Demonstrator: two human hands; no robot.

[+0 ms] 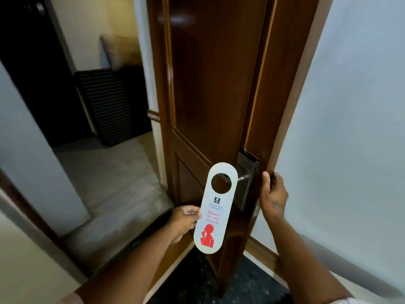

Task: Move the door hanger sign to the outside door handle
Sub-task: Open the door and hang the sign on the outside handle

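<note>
Ahead, dark wooden door (210,84), pale walls (350,106).

The door handle (241,178) is mostly hidden behind the sign (215,208); only a short metal stub shows through the round hole and just past the sign's right edge. The left hand (185,220) has its fingertips tucked behind the sign's left edge, out of sight. The right hand (272,195) wraps the edge of the door (210,84), so its fingers on the far side cannot be seen. The small logo and lettering under the hole are too blurred to read. The top of the door is cut off by the picture's upper edge. Both forearms run off the bottom edge. The dark striped thing (105,106) in the room beyond is too dim to tell.
</note>
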